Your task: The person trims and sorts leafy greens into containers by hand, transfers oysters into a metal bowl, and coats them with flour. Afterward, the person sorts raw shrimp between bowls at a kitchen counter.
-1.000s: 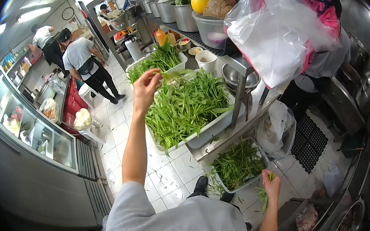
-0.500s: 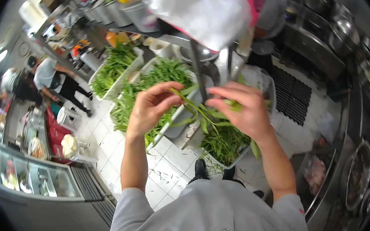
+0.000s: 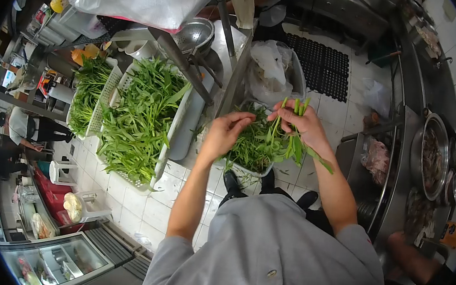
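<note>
My right hand [image 3: 307,127] is closed round a small bunch of leafy green stems [image 3: 295,143], which look like water spinach; their cut ends stick up past the fingers and leaves hang below. My left hand [image 3: 227,133] is just to the left, thumb and fingertips pinched together; whatever it may hold is too small to make out. Beneath both hands stands a tub of loose greens and trimmings [image 3: 251,153]. To the left, a white perforated basket [image 3: 162,150] is heaped with leafy greens [image 3: 140,117].
A second basket of greens [image 3: 91,91] stands farther left. A bin with plastic bags [image 3: 270,72] is beyond the tub. Metal table legs [image 3: 183,67] rise close by. At right, a counter carries a large metal bowl [image 3: 433,157]. Another person's arm [image 3: 414,259] shows lower right.
The view has swung, so the baskets appear farther left. My hands have moved apart from the stem stretched between them; the right now holds the bunch upright over the tub.
</note>
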### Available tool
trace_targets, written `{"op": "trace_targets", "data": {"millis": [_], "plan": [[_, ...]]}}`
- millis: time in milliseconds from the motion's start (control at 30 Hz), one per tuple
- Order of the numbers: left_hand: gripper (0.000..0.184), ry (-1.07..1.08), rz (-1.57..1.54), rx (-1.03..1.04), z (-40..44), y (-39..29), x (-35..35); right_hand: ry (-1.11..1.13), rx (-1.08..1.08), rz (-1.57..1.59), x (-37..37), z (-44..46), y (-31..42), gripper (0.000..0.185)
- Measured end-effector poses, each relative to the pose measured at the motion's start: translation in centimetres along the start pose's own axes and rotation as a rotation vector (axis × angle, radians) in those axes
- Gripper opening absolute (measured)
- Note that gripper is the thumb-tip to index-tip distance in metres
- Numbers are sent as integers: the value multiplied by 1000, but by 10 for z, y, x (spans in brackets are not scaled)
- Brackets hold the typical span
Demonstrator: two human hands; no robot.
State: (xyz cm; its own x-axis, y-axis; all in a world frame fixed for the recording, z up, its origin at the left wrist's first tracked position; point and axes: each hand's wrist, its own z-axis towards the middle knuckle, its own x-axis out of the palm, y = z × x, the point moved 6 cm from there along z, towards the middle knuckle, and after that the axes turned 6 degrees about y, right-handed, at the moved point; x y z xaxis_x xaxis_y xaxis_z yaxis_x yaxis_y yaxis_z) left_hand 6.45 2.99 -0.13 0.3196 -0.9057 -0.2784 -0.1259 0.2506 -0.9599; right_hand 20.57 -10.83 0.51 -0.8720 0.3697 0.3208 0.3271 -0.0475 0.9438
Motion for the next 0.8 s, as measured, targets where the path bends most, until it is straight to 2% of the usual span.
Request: {"op": "trace_targets", "data": {"millis": [33, 100, 200, 300, 367, 433, 467, 533, 600, 633, 667, 733, 800], "plan": [[29, 64, -296, -41, 1, 4, 12, -34, -2, 39, -1, -1, -1, 17], [32, 108, -529, -75, 0, 3, 30, -95, -8, 113, 0, -1, -1, 17], [30, 167, -417, -153, -7, 0, 31, -115, -43, 136, -5, 5, -5, 18], [30, 212, -562, -169, -21, 7, 27, -228, -68, 178, -19, 6, -10, 17], [31, 241, -445, -113, -34, 10, 15, -285, -111, 241, -26, 6, -9, 15], [27, 120, -180, -104, -55, 0, -15, -355, -138, 279, -38, -1, -13, 16], [26, 21, -81, -112, -65, -4, -37, -389, -158, 281, -50, -5, -20, 18], [21, -202, 160, -71, -85, -21, -86, -214, -194, 315, -74, -12, -44, 22], [19, -398, 493, -15, -100, -26, -133, -254, -79, 228, -70, -24, -57, 23], [19, -452, 679, -55, -105, -29, -149, -276, -27, 181, -67, -27, -58, 23], [18, -507, 821, -1, -107, -25, -162, -314, -43, 119, -62, -28, -58, 24], [17, -466, 986, -82, -106, -10, -180, -397, -80, -2, -45, -29, -55, 26], [20, -402, 1074, -152, -100, 1, -191, -322, -103, -6, -40, -26, -53, 28]]}}
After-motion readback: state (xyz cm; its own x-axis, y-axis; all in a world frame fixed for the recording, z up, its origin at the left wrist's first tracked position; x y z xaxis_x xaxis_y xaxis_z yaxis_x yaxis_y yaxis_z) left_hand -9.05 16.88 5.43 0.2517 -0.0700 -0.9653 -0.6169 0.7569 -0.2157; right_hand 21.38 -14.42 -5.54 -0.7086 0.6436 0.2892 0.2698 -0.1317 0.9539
